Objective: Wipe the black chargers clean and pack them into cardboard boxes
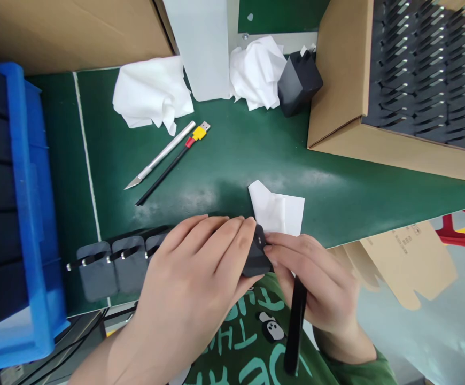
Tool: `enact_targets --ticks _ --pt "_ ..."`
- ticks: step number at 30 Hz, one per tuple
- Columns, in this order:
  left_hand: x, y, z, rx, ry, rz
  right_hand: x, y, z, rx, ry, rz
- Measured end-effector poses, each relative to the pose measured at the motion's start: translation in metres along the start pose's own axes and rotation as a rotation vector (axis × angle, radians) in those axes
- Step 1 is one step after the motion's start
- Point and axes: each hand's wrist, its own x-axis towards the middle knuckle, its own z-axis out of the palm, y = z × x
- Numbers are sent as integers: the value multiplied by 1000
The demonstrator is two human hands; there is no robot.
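My left hand is wrapped around a small black charger block, held close to my body at the table's front edge. My right hand pinches the same block from the right and also holds a black stick-like tool that points down toward me. A white cloth piece lies on the green table just beyond my fingers. A row of dark grey charger blocks with metal prongs sits to the left of my left hand.
A blue bin stands at the left. A craft knife and a black cable with a yellow USB plug lie mid-table. Crumpled white cloths, another black charger and a cardboard box of black parts stand behind.
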Motion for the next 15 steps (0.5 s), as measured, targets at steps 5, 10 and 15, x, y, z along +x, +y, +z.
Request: enact_targets --ticks 5,10,15 --pt "0 0 0 11 7 -3 1 1 -1 20 -11 0" --pt "-1 -2 0 -31 33 82 2 -1 -5 108 26 88" --pt "0 -1 -2 -96 50 148 0 6 -11 85 305 139"
